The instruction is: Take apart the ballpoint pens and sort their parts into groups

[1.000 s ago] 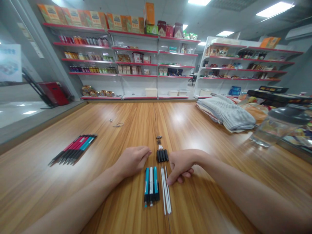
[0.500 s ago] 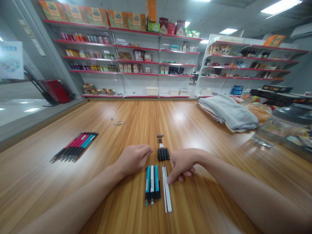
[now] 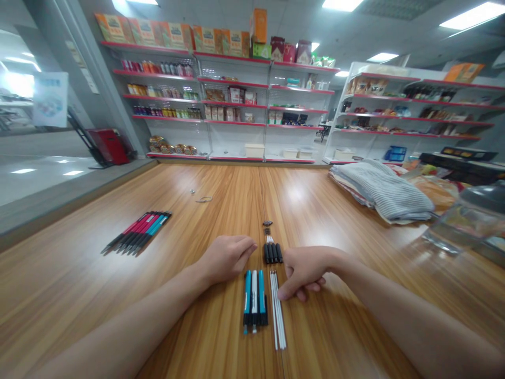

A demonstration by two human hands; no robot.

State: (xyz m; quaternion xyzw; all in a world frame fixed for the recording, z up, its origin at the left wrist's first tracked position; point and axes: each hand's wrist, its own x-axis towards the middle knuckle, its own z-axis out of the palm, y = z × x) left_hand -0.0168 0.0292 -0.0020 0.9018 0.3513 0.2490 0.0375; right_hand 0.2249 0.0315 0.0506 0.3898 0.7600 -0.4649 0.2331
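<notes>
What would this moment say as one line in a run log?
left hand: beside blue-and-white pens | right hand: beside thin white rods

Pens (image 3: 254,300) teal, white, black; towel (image 3: 382,192) grey-striped; table (image 3: 79,295) wood-grained.

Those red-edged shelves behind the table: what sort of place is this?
Probably a small shop or a shop-style room: white shelving with red edges, rows of boxed and bagged goods, and a second shelf unit stocked alike.

Tiny dark parts (image 3: 268,227) unidentifiable (glass jar (image 3: 469,221) cut off at right).
</notes>
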